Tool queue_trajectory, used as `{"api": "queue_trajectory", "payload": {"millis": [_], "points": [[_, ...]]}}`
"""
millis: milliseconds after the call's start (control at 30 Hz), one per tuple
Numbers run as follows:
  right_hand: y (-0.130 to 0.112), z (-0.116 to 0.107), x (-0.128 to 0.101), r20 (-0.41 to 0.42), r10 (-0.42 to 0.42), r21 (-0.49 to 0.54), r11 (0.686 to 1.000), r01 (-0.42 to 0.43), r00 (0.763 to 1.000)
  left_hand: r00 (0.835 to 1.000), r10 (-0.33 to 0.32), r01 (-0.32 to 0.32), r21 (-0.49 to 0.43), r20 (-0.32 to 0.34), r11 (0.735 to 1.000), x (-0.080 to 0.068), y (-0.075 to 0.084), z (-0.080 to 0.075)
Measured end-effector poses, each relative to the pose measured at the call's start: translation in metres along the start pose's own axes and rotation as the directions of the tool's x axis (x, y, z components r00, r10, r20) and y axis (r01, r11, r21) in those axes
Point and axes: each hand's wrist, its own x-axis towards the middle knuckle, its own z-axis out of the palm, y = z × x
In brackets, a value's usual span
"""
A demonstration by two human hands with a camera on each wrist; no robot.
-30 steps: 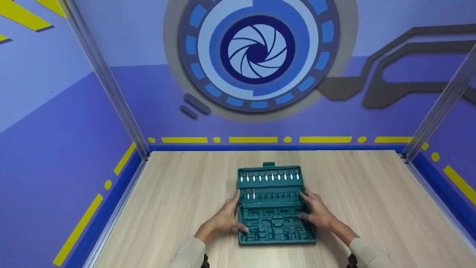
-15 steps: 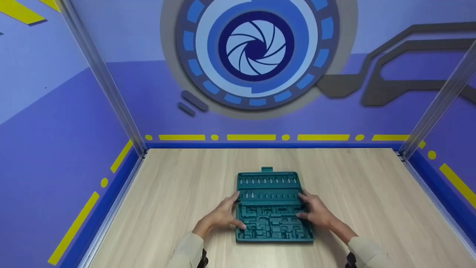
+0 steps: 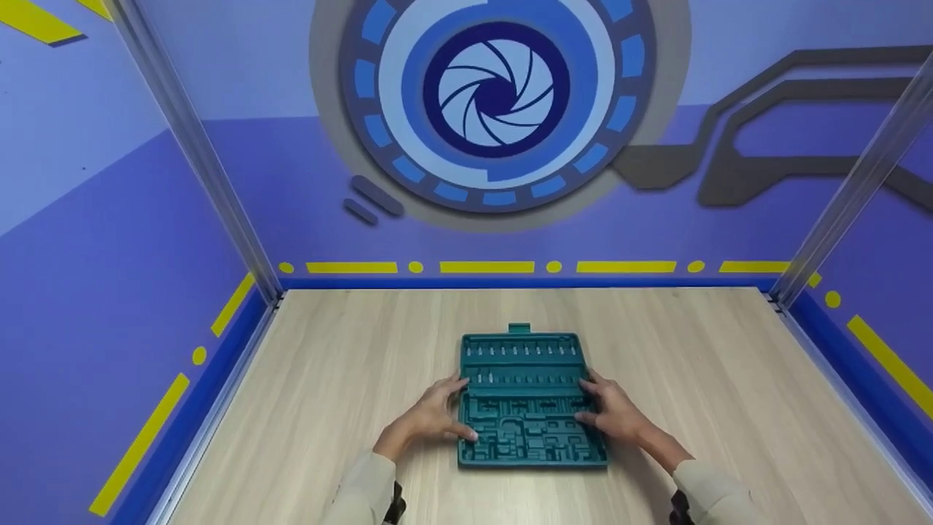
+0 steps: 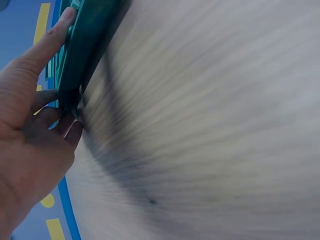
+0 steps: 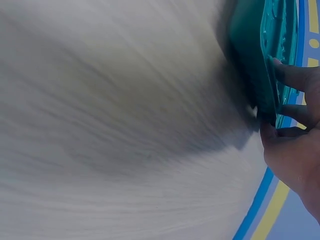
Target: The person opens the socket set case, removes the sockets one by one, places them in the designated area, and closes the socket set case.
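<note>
A green case (image 3: 523,397) lay open and flat on the wooden table (image 3: 328,379), about midway between left and right and toward the near edge. The left hand (image 3: 430,415) grasped the case's left edge, thumb on the top face and fingers curled along the side; the left wrist view showed the thumb (image 4: 47,42) laid along the case's (image 4: 87,40) upper face and the other fingers tucked against its edge. The right hand (image 3: 612,412) grasped the right edge the same way, and in the right wrist view its fingers (image 5: 295,75) lay over the case's (image 5: 260,55) rim. A row of small bits (image 3: 521,351) sat in the far half of the case, with two more in the row nearer. Blue walls (image 3: 109,292) with yellow dashes enclosed the table on three sides
</note>
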Motion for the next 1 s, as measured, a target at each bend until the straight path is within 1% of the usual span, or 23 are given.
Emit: {"api": "queue_trajectory", "payload": {"millis": [133,267,433,567,667,767,933,1000], "points": [[-0.001,-0.001,0.000,0.002,-0.001,-0.008,1.000,0.001,1.000,1.000,0.003,-0.003,0.007,0.006,1.000,0.001,-0.001,-0.002],[-0.001,-0.001,0.001,0.005,-0.013,-0.045,0.999,0.013,1.000,1.000,-0.004,0.003,0.032,0.019,0.999,0.001,0.001,-0.004],[-0.002,-0.002,0.002,0.018,-0.046,-0.102,0.994,0.047,0.999,0.999,-0.014,0.010,0.086,0.051,0.996,-0.002,0.005,-0.007],[0.001,-0.003,0.003,0.022,-0.048,-0.113,0.992,0.050,0.999,0.997,-0.020,0.012,0.103,0.074,0.995,-0.004,0.006,-0.007],[0.000,-0.002,0.003,0.028,-0.028,-0.091,0.995,0.031,0.999,0.997,-0.017,0.010,0.099,0.070,0.995,-0.006,0.006,-0.006],[-0.003,-0.003,0.004,0.028,-0.022,-0.097,0.995,0.025,0.999,0.998,-0.007,0.000,0.116,0.059,0.993,-0.006,0.006,-0.004],[-0.010,-0.003,0.007,-0.005,-0.048,-0.176,0.983,0.046,0.999,0.999,0.010,-0.017,0.172,0.038,0.985,-0.006,0.005,-0.001],[-0.014,-0.001,0.010,-0.022,-0.065,-0.199,0.978,0.060,0.998,0.999,0.008,-0.014,0.189,0.033,0.982,-0.006,0.005,0.001]]}}
